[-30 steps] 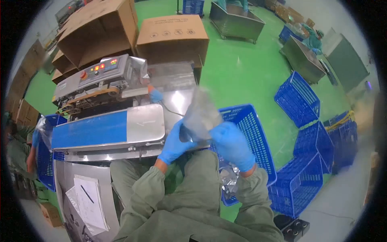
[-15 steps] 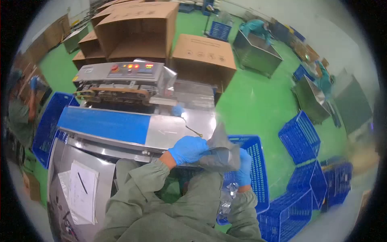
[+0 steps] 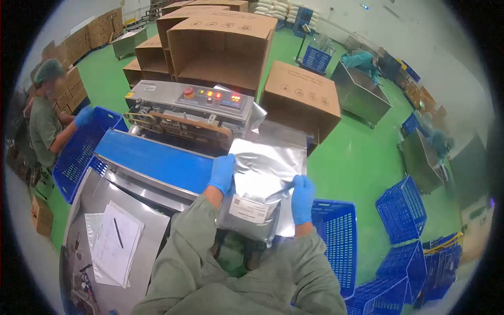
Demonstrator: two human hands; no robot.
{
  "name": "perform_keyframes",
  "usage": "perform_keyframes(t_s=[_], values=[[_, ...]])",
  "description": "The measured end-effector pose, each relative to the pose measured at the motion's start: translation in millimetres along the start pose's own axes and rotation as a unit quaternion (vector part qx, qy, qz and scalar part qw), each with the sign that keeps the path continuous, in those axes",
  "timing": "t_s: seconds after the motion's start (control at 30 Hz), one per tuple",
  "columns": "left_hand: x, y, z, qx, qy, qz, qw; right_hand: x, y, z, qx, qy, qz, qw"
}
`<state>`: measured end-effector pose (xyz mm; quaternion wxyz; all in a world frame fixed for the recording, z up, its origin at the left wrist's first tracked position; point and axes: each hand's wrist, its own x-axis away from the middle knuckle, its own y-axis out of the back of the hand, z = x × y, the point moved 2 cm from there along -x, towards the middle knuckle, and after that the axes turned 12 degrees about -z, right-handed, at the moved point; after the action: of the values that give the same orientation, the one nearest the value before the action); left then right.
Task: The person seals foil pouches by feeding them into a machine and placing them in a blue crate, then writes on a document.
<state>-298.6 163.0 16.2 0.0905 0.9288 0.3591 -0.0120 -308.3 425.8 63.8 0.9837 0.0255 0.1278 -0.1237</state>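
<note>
pouch of silver foil, upright and bulging toward its base, is gripped between two blue-gloved hands in front of the body. the left hand is closed on the pouch's left edge, fairly high up, its fingers bunched together with the thumb end against the foil. the right hand is clamped on the opposite edge, a little lower, fingertips pinching the foil into creases; how its fingers sit behind is hidden. a white label is on the lower front, its print too small to read. beside the right hand a flat strip of foil runs down, and i cannot tell whether it belongs to the same pouch.

the pouch is near the right end of the blue belt, with the machine and its lit red digits beyond. a blue basket stands just right of the right hand. to the left, well apart from both hands, papers lie on the metal counter with a dark pen across them.
</note>
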Motion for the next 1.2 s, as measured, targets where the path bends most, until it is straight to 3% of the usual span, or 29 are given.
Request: perform_keyframes(t_s=[0.07, 0.13, 0.2, 0.23, 0.33, 0.4, 0.47, 0.53, 0.6, 0.67, 0.73, 0.77, 0.8, 0.83, 0.93, 1.03, 1.13, 1.17, 1.2], values=[[-4.1, 10.5, 10.5, 0.007, 0.064, -0.019, 0.998, 2.7, -19.2, -4.1, 0.051, 0.014, -0.001, 0.999], [-8.6, 17.1, 19.0, -0.024, 0.034, 0.007, 0.999, 7.4, -26.6, -7.3, 0.032, -0.032, 0.017, 0.999], [-29.4, 14.4, 32.4, 0.112, 0.105, -0.018, 0.988, -1.3, -40.6, -24.4, 0.015, -0.050, 0.023, 0.998], [-40.2, 14.2, 37.4, 0.111, 0.138, -0.039, 0.983, -2.9, -48.4, -31.9, 0.017, -0.038, 0.021, 0.999], [-63.9, 30.9, 42.2, 0.042, 0.091, -0.037, 0.994, -1.4, -49.7, -21.3, 0.046, -0.020, 0.043, 0.998], [-67.1, 48.2, 33.3, 0.082, 0.119, -0.041, 0.989, -0.7, -37.9, -27.3, -0.045, -0.102, 0.067, 0.992], [-71.5, 66.1, 26.2, 0.106, 0.121, -0.041, 0.986, -2.5, 10.4, -45.5, 0.019, -0.086, 0.044, 0.995], [-91.2, 91.5, 38.5, -0.009, 0.084, -0.024, 0.996, 1.3, 73.4, -72.5, 0.067, -0.139, -0.026, 0.988], [-89.7, 116.1, 31.3, 0.007, 0.026, -0.023, 0.999, 9.0, 155.1, -129.7, 0.184, -0.037, -0.095, 0.978], [-64.3, 134.6, -5.6, -0.080, -0.046, -0.064, 0.994, 29.2, 261.6, -214.2, 0.246, -0.125, -0.167, 0.947], [-29.3, 150.0, -32.3, -0.009, 0.038, -0.021, 0.999, 63.3, 316.9, -204.7, 0.393, -0.176, -0.218, 0.876], [-18.4, 158.8, -24.7, -0.016, 0.041, -0.024, 0.999, 77.9, 351.1, -222.1, 0.470, -0.192, -0.206, 0.837], [-8.3, 173.8, -18.9, -0.172, -0.095, -0.049, 0.979, 98.2, 382.0, -238.9, 0.394, -0.186, -0.168, 0.884], [6.8, 181.0, -22.9, -0.322, -0.225, -0.069, 0.917, 120.5, 423.1, -290.2, 0.575, -0.157, -0.194, 0.779], [62.4, 186.3, -47.9, -0.439, -0.233, -0.068, 0.865, 177.4, 520.8, -434.5, 0.467, -0.193, 0.074, 0.860], [71.0, 211.6, -52.0, -0.500, -0.245, -0.141, 0.818, 177.9, 458.3, -350.2, 0.558, -0.286, 0.039, 0.778], [73.8, 230.2, -54.7, -0.544, -0.275, -0.213, 0.764, 203.6, 539.6, -493.9, 0.758, -0.095, 0.124, 0.633], [74.4, 233.1, -53.2, -0.539, -0.271, -0.199, 0.772, 190.4, 498.6, -431.8, 0.705, -0.193, 0.121, 0.671], [75.8, 234.8, -52.3, -0.534, -0.267, -0.184, 0.781, 184.5, 485.5, -410.8, 0.690, -0.221, 0.120, 0.679]])
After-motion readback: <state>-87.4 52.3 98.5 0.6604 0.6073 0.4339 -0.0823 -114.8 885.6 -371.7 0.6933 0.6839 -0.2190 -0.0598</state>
